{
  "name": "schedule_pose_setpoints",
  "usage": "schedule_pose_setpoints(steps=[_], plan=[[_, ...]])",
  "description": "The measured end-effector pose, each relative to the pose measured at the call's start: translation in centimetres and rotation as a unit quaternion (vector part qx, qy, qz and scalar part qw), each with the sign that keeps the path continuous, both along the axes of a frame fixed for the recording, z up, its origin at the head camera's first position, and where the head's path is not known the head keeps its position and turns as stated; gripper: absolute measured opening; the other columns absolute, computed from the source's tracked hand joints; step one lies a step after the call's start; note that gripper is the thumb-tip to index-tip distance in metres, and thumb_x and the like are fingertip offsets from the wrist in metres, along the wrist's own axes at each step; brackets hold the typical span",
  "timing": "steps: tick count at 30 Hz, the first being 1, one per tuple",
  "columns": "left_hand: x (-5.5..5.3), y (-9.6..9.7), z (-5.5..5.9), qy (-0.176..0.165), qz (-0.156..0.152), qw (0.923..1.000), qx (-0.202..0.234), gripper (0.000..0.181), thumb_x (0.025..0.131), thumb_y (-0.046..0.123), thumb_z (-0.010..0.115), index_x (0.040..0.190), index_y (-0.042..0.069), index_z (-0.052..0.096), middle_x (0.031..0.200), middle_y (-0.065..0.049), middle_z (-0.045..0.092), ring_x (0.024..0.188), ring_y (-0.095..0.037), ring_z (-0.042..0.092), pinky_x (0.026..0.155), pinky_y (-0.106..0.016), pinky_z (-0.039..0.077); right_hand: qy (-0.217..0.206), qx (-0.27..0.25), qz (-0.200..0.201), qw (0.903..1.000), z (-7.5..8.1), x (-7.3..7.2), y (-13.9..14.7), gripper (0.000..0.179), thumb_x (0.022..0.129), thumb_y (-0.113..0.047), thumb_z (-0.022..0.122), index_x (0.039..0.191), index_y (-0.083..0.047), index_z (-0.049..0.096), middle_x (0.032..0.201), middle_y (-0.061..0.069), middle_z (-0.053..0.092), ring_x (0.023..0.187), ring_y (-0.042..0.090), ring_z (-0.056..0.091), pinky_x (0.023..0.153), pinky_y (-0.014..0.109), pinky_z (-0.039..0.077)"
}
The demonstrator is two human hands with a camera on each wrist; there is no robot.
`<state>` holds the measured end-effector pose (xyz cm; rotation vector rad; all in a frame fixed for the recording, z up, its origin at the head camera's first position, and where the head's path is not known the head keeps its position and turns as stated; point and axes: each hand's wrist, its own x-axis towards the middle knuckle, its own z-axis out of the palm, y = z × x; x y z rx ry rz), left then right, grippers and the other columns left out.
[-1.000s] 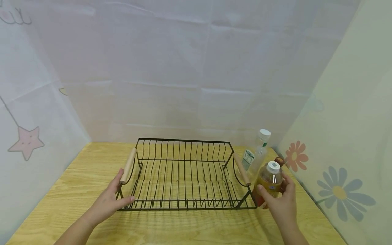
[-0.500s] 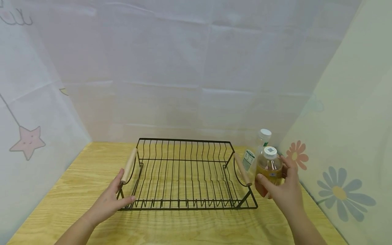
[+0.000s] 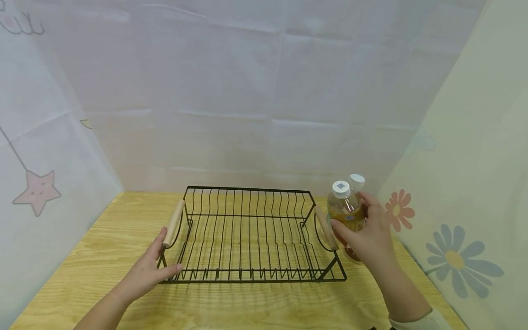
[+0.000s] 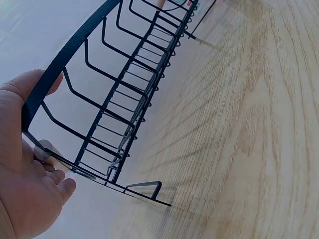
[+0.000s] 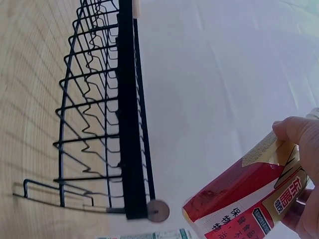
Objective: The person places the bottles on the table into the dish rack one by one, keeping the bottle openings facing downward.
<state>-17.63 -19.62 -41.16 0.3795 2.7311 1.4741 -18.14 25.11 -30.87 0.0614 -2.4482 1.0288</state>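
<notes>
My right hand grips a drink bottle with a white cap and amber liquid, raised beside the rack's right handle. Its red and gold label shows in the right wrist view, with the bottle held between thumb and fingers. A black wire dish rack with two wooden handles stands on the table. At its near left corner, my left hand holds the frame. The thumb hooks over the black rail there, as the left wrist view shows, and the other fingers curl by the handle's end.
Behind the held bottle stands a clear bottle with a white cap, mostly hidden. Something reddish-brown shows on the table under the right hand. Cloth walls rise behind the wooden table and at both sides.
My right hand has lifted the bottle and moved it left and back, so it now covers most of the clear bottle. My left hand and the rack have stayed put.
</notes>
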Motion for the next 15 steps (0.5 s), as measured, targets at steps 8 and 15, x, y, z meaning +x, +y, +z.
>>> schedule_pose_setpoints(steps=[8,15], plan=[[-0.1,0.0,-0.2,-0.012,0.002,0.9999,-0.002,0.095,0.078,0.036,0.06,0.138,0.023,-0.013,0.141,-0.029,0.002,0.122,-0.052,0.019,0.088,-0.065,0.031,0.006,0.015,0.031,0.9994,0.8,-1.0,-2.1,0.084,0.067,-0.044,0.069,0.133,-0.029,0.021,0.123,0.006,0.04,0.11,0.024,0.043,0.083,0.054,0.042],[-0.1,0.0,0.0,-0.008,0.003,1.0,-0.003,0.096,0.078,0.036,0.061,0.138,0.021,-0.012,0.141,-0.029,0.006,0.122,-0.052,0.02,0.087,-0.065,0.031,0.02,0.047,0.035,0.9981,0.6,-2.0,-3.3,0.08,0.066,-0.047,0.068,0.131,-0.028,0.026,0.12,0.005,0.04,0.109,0.023,0.041,0.08,0.05,0.047]])
